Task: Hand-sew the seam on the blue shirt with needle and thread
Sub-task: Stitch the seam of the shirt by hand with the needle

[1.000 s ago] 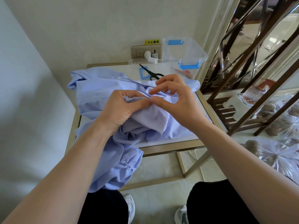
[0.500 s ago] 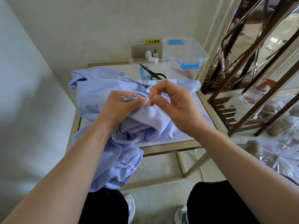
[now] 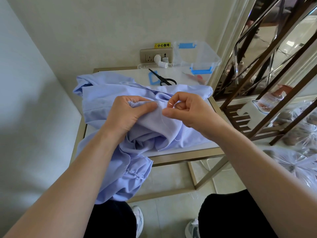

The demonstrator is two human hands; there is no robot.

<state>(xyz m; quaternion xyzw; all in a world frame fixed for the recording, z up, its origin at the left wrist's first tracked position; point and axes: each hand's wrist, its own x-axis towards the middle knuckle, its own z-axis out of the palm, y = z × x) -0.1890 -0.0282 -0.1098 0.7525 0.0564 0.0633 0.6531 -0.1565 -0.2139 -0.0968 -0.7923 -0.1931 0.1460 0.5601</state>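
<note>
Here, 2 bare hands work over 1 blue shirt [image 3: 106, 98], which lies crumpled on the table [image 3: 180, 156] and spills off its front edge. The left hand [image 3: 127, 115] grips a bunched fold of it. The right hand [image 3: 188, 110] pinches what looks like 1 needle [image 3: 169, 104], with 1 pale thread [image 3: 163, 120] trailing down the cloth. Behind lie 1 pair of black scissors [image 3: 167, 80] and 1 clear plastic box [image 3: 202, 57].

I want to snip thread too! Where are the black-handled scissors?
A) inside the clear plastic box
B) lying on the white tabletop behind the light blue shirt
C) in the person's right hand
B: the black-handled scissors lie on the white tabletop, beyond the light blue shirt.
</note>
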